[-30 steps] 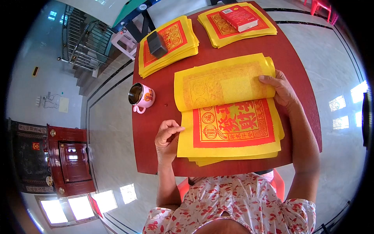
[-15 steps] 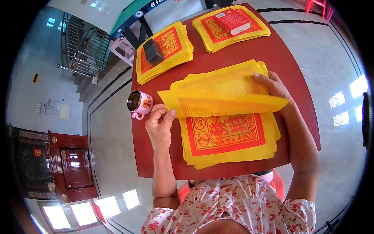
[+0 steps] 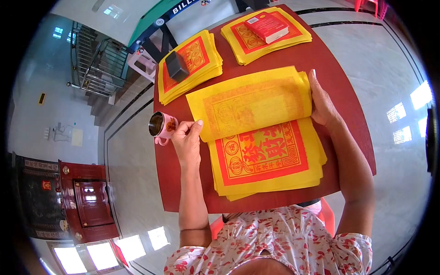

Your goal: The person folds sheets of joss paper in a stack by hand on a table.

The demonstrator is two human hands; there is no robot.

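Observation:
A yellow paper sheet (image 3: 252, 103) lies folded back over the upper part of a stack of yellow joss paper, its printed side turned down. Below it, the stack's red panel with gold characters (image 3: 263, 153) faces up. At the sheet's left edge my left hand (image 3: 187, 140) is closed, thumb and forefinger pinching the paper. My right hand (image 3: 324, 105) rests along the right edge, fingers stretched out and touching the sheets' side. A pink mug (image 3: 170, 124) with a dark inside stands just left of my left hand.
On the red table (image 3: 256, 75), a dark grey block (image 3: 177, 67) weighs down a yellow paper stack (image 3: 206, 68) at the far left. A thick red book (image 3: 268, 27) lies on another stack (image 3: 233, 43) at the far right. A pool table (image 3: 156, 23) stands beyond.
The lifted sheet has turned away from me and now lies flatter over the upper stack. My right hand has moved from on top of the paper to its right edge.

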